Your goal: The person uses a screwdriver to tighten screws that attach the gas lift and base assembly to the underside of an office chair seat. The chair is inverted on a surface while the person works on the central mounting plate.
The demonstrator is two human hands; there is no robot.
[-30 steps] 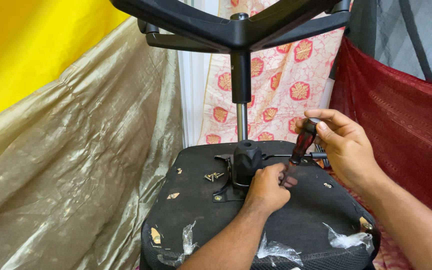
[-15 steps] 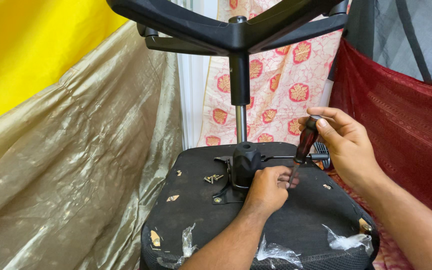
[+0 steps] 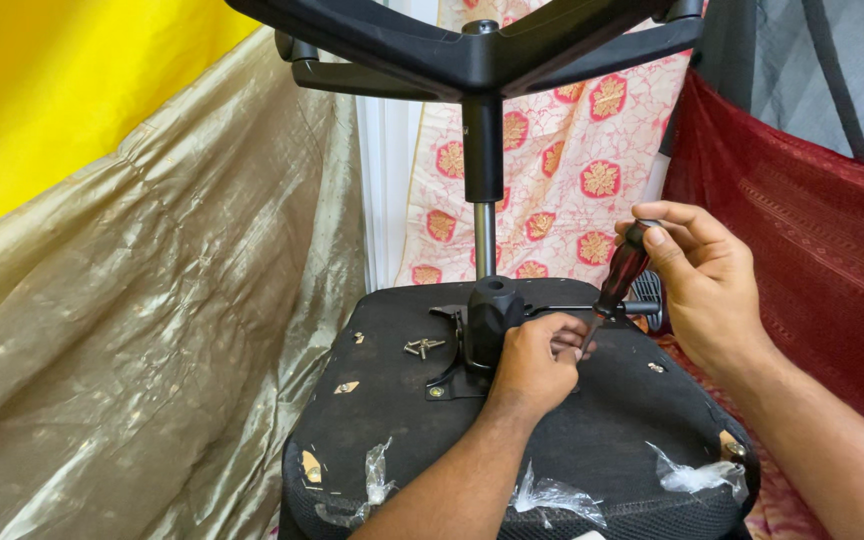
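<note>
Makeshift home workspace, hung with fabric drapes (image 3: pixel 152 330) all around.

Both forearms enter from the near edge and are bare to the frame edge; no sleeve, glove, watch or band shows on either. The left hand (image 3: pixel 535 362) and the right hand (image 3: pixel 709 285) carry no rings on the visible fingers (image 3: pixel 674 232). Fingernails are short and unpainted, and fine hair shows along both forearms.

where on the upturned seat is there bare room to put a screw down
Bare patches: the seat underside left of the left hand, below the loose screws; also between both forearms. Crowded around the black bracket, screwdriver and right hand.
</note>
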